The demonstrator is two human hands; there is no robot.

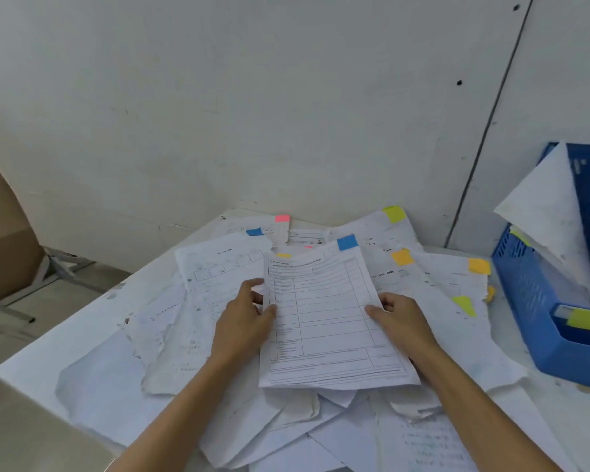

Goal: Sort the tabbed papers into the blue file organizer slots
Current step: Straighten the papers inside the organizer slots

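- Far left: cardboard box (4, 240) on the floor, off the counter (65, 362). Not part of the job.
- Left of centre: loose pile (191, 301) of creased white sheets, overlapping across the counter. Pink tab (282, 218) shows at its far edge.
- Left grip (244, 321): thumb on top of the sheet's left edge, fingers behind it, pinching the blue-tabbed sheet.
- Centre: blue-tabbed sheet (327, 321), a printed form, lifted off the pile and tilted toward the camera. Blue tab (347, 242) is at its far right corner. It may be more than one sheet; cannot tell.
- Right grip (399, 321): thumb on top of the right edge, fingers curled under, also clamped on that sheet.
- Handling, my read: light, floppy and already wrinkled. It will sag or buckle if held from one side and tears easily. Best hold is both long edges around mid-height, as now. Stay off the tab; it looks stuck on and could peel.
- Right of centre: more tabbed papers on the counter, orange tab (402, 257) and yellow tab (465, 304) among them.
- Far right: blue file organizer (532, 301) at the counter's edge, with white sheets already standing in it, one leaning out. Feed the sheet in edge-first; a soft edge could snag on the sheets already inside.
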